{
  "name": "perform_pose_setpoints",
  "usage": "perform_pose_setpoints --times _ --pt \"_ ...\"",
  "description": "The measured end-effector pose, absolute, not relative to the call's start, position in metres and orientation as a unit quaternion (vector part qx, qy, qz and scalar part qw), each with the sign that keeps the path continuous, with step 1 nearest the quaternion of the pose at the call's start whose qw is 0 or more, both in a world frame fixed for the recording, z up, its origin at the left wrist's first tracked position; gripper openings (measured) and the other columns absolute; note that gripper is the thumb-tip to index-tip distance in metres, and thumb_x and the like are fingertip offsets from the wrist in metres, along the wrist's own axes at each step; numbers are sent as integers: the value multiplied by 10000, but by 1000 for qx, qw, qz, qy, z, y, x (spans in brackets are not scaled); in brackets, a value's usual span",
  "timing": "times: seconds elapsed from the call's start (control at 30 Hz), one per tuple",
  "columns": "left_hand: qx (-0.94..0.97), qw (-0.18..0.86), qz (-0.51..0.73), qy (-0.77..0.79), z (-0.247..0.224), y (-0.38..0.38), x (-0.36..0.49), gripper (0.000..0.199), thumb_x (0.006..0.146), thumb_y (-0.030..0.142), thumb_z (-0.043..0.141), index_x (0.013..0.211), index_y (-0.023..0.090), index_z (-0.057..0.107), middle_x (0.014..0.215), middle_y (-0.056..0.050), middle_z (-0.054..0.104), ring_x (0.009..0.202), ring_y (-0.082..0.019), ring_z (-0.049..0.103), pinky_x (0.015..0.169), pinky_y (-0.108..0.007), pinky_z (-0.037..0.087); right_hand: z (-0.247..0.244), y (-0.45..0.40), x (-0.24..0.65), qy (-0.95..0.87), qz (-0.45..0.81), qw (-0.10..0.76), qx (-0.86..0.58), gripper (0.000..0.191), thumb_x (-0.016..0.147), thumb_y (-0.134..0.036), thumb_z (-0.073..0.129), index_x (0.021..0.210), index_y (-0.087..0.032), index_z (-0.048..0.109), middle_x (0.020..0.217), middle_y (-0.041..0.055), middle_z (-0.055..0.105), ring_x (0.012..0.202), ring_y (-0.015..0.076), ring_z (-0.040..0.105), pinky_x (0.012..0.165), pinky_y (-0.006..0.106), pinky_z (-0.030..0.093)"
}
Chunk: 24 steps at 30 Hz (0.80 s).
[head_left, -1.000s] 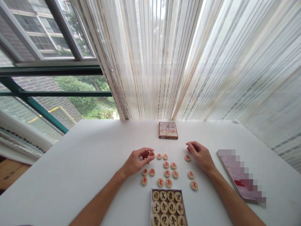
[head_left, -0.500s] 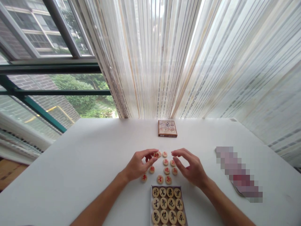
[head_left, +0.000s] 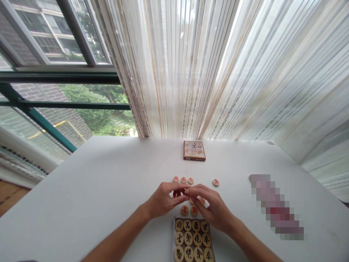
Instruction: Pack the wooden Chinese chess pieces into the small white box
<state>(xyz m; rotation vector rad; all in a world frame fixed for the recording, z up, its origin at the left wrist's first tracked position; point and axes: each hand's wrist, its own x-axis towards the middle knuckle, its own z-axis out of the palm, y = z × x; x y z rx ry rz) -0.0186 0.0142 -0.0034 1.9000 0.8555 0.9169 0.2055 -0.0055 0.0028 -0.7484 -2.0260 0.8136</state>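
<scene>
The left hand (head_left: 163, 200) and right hand (head_left: 212, 209) are together above the white tabletop (head_left: 81, 189), their fingertips (head_left: 187, 190) touching over a cluster of round wooden xiangqi pieces (head_left: 184, 210) with red characters; whether they hold a piece cannot be told. A red-marked row (head_left: 183, 179) lies just beyond the hands, with a lone red-marked piece (head_left: 215, 182) off to the right. Directly below the hands sits an open box (head_left: 191, 218) packed with black-marked pieces (head_left: 188, 238). A small game box (head_left: 194, 150) stands near the far edge, and a pixelated flat item (head_left: 275, 207) lies to the right, below a sheer striped curtain (head_left: 191, 72).
</scene>
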Motion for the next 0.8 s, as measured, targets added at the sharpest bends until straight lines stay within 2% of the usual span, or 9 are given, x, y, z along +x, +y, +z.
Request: perform_pose_setpoints --times 0.23,0.37,0.47,0.57,0.7,0.8 --pt "778 417 306 356 2 21 -34 450 873 404 742 1272 207 679 892 -43 767 628 -114 578 567 -223 476 4 -4 209 -779 336 429 -311 234 989 -174 550 1126 -270 714 1044 77 702 967 210 690 842 346 585" --pt "813 250 309 425 7 34 -60 251 921 391 670 1101 235 747 973 -33 767 621 -110 571 655 -246 499 6 -3 216 -775 315 430 -338 303 986 -170 540 1211 -299 697 1050 76 673 953 212 677 824 358 584" --pt "818 170 299 462 6 42 -75 213 930 386 643 1032 232 749 904 -17 754 619 -120 565 680 -255 492 7 -2 219 -768 313 425 -362 234 973 -191 571 1122 -287 724 1036 75 669 958 223 672 832 370 586" --pt "815 172 280 477 2 47 -81 223 931 423 630 961 233 745 851 -2 741 601 -120 559 655 -248 476 7 -1 220 -754 341 423 -370 173 958 -223 611 1078 -271 726 1039 75 671 950 223 679 818 364 610" --pt "802 185 281 494 -7 51 -81 243 930 430 617 909 227 749 805 -3 732 616 -131 565 643 -250 460 5 0 218 -724 399 428 -366 182 945 -253 641 1120 -254 693 1103 77 653 930 203 697 821 353 640" --pt "786 189 292 512 -16 57 -83 261 938 419 601 892 210 750 774 -10 721 630 -141 568 626 -252 448 5 -1 216 -715 419 421 -368 164 936 -264 656 1097 -239 676 1071 68 654 903 191 696 813 346 642"
